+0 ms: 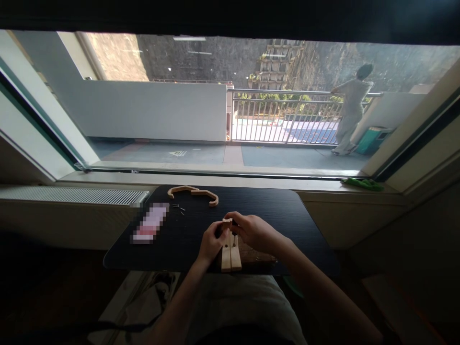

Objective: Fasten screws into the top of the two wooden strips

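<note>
Both my hands meet over a pair of light wooden strips [230, 253] that lie side by side on the near edge of a black table [287, 211]. My left hand [211, 242] grips the far end of the strips, fingers curled. My right hand [253, 232] is closed in a pinch over the same end, on something small and dark that I cannot make out. A brown wooden piece [256, 258] lies under my right wrist.
A curved wooden part [194, 192] lies at the table's far edge, with a few small dark screws or nails [178, 208] near it and a blurred pink item [150, 228] to the left. A radiator [72, 195] sits left. Outside, a person [350, 112] stands at a balcony railing.
</note>
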`<state>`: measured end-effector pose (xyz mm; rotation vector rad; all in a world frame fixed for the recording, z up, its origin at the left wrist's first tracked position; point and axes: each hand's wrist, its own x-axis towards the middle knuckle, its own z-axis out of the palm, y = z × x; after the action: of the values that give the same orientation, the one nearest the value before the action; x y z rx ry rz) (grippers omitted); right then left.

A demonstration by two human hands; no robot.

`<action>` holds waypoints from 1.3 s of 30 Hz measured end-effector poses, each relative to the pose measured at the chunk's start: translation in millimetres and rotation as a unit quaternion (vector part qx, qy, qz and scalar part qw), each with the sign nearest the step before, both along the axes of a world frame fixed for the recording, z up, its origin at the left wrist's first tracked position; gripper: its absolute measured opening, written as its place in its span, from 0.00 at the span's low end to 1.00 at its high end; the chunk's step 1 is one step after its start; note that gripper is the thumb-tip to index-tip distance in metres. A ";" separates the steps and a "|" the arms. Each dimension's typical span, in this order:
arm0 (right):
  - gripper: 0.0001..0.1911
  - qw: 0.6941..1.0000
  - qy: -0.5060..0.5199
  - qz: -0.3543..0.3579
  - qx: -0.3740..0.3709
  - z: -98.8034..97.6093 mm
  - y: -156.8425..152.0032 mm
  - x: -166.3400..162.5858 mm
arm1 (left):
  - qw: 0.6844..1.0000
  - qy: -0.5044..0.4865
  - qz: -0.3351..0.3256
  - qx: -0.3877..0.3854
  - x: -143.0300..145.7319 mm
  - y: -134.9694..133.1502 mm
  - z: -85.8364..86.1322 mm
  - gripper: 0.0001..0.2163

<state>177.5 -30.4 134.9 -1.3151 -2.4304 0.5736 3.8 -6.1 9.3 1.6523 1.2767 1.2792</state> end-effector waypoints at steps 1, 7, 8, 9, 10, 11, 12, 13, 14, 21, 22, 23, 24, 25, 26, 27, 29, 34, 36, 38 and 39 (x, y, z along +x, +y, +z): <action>0.16 1.000 -0.003 0.000 0.004 -0.1 0.3 -0.5 | 1.000 0.000 0.000 0.000 0.0 0.0 -0.1 0.10; 0.15 1.000 0.004 -0.002 0.014 -1.1 -0.2 -0.8 | 1.000 -0.004 -0.002 0.005 0.2 0.3 -0.2 0.09; 0.15 1.000 0.005 -0.005 0.013 -1.4 -0.3 -0.6 | 1.000 -0.004 -0.002 0.005 0.3 0.4 -0.2 0.09; 0.15 1.000 0.006 -0.007 0.013 -1.7 -0.3 -0.6 | 1.000 -0.005 -0.002 0.006 0.3 0.4 -0.3 0.10; 0.15 1.000 0.007 -0.008 0.015 -2.1 -0.3 -0.6 | 1.000 -0.005 -0.002 0.006 0.4 0.4 -0.3 0.10; 0.15 1.000 0.007 -0.007 0.020 -2.5 -0.2 -0.9 | 1.000 -0.005 -0.002 0.007 0.5 0.4 -0.3 0.10; 0.15 1.000 0.007 -0.007 0.027 -2.9 -0.2 -1.2 | 1.000 -0.005 -0.002 0.007 0.5 0.4 -0.4 0.10; 0.14 0.999 0.006 -0.007 0.035 -3.4 -0.1 -1.7 | 1.000 -0.006 -0.001 0.008 0.5 0.5 -0.5 0.10; 0.14 0.999 0.005 -0.008 0.043 -3.9 -0.1 -2.1 | 1.000 -0.006 -0.001 0.009 0.5 0.5 -0.6 0.10; 0.10 0.998 0.017 -0.021 0.055 -6.0 -0.8 -2.0 | 1.000 -0.007 0.001 0.010 -0.3 0.8 -1.0 0.09; 0.10 0.998 0.019 -0.021 0.054 -6.3 -0.7 -1.5 | 1.000 -0.006 0.000 0.010 -0.4 0.7 -0.8 0.09; 0.10 0.998 0.020 -0.021 0.054 -6.5 -0.6 -1.1 | 1.000 -0.006 0.000 0.009 -0.5 0.5 -0.5 0.09; 0.09 0.998 0.021 -0.021 0.054 -6.7 -0.4 -0.8 | 1.000 -0.006 0.000 0.008 -0.5 0.4 -0.2 0.09; 0.09 0.998 0.021 -0.021 0.056 -6.7 -0.2 -0.5 | 1.000 -0.006 -0.001 0.008 -0.6 0.1 0.2 0.09; 0.09 0.998 0.020 -0.021 0.057 -6.7 0.0 -0.5 | 1.000 -0.006 -0.001 0.007 -0.7 0.0 0.5 0.09; 0.08 0.998 0.019 -0.022 0.058 -6.6 0.1 -0.5 | 1.000 -0.007 -0.002 0.006 -0.9 -0.2 0.8 0.09; 0.07 0.998 0.017 -0.022 0.057 -5.8 0.0 -1.0 | 1.000 -0.008 -0.003 0.005 -1.2 -0.3 1.1 0.09; 0.06 0.998 -0.002 -0.032 0.056 -2.4 -1.4 -2.6 | 1.000 -0.010 -0.002 0.000 -1.5 0.0 0.8 0.09; 0.06 0.998 -0.014 -0.038 0.057 -1.2 -1.7 -3.1 | 1.000 -0.010 -0.002 -0.001 -1.5 0.1 0.7 0.09; 0.07 0.997 -0.023 -0.040 0.061 -1.1 -1.6 -3.2 | 1.000 -0.010 -0.002 -0.001 -1.6 0.1 0.7 0.09; 0.07 0.997 -0.026 -0.040 0.064 -1.7 -1.4 -3.0 | 1.000 -0.010 -0.003 -0.001 -1.6 0.0 0.8 0.09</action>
<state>174.5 -31.9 133.2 -1.3822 -2.3981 0.3612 2.2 -6.0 10.0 1.6362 1.2601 1.2888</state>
